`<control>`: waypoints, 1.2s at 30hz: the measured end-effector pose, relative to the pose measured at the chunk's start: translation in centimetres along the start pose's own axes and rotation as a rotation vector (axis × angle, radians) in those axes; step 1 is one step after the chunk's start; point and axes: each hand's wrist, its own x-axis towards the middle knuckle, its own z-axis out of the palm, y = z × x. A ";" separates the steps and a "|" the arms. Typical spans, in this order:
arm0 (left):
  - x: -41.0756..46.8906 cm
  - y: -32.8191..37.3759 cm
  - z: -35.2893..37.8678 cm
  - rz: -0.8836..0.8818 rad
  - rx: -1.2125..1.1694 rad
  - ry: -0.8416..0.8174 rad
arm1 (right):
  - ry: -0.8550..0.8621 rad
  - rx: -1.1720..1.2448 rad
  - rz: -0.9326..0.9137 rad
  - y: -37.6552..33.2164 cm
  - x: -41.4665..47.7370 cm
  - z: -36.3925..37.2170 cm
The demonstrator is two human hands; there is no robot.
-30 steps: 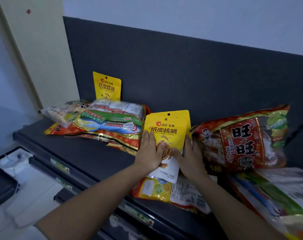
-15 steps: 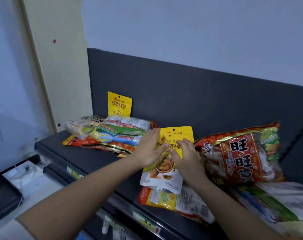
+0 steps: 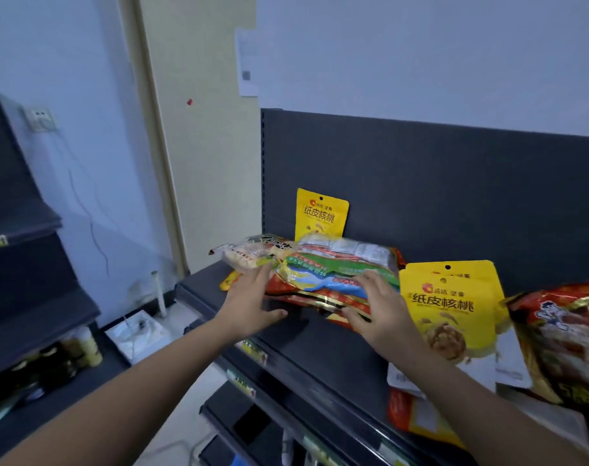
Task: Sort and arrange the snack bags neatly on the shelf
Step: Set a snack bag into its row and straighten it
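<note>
A pile of flat snack bags (image 3: 323,274) lies on the dark shelf (image 3: 320,348) at its left end. My left hand (image 3: 252,301) touches the pile's left front edge with fingers spread. My right hand (image 3: 377,307) rests on the pile's right front corner, fingers straight. A yellow walnut bag (image 3: 451,307) leans upright just right of my right hand, free of both hands. Another yellow walnut bag (image 3: 320,215) stands against the back panel behind the pile. A red rice-cracker bag (image 3: 562,334) leans at the far right.
More bags (image 3: 414,415) lie flat under the near yellow bag at the shelf's front edge. A dark back panel (image 3: 454,183) closes the shelf behind. Another dark shelving unit (image 3: 24,264) stands at the left, with a wall and floor items between.
Both hands let go of the near yellow walnut bag, which stays leaning upright, and moved left onto the pile of flat bags. The view swung left.
</note>
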 end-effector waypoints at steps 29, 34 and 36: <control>13.0 -1.8 -0.3 0.172 -0.920 0.018 | 0.444 0.076 0.148 1.6 6.7 -2.3; 13.9 0.0 -2.9 0.200 -1.212 -0.050 | 0.633 0.182 0.224 -0.1 9.3 -7.3; 14.5 0.2 -3.2 0.184 -1.097 -0.120 | 0.622 0.234 0.259 -0.7 9.9 -8.8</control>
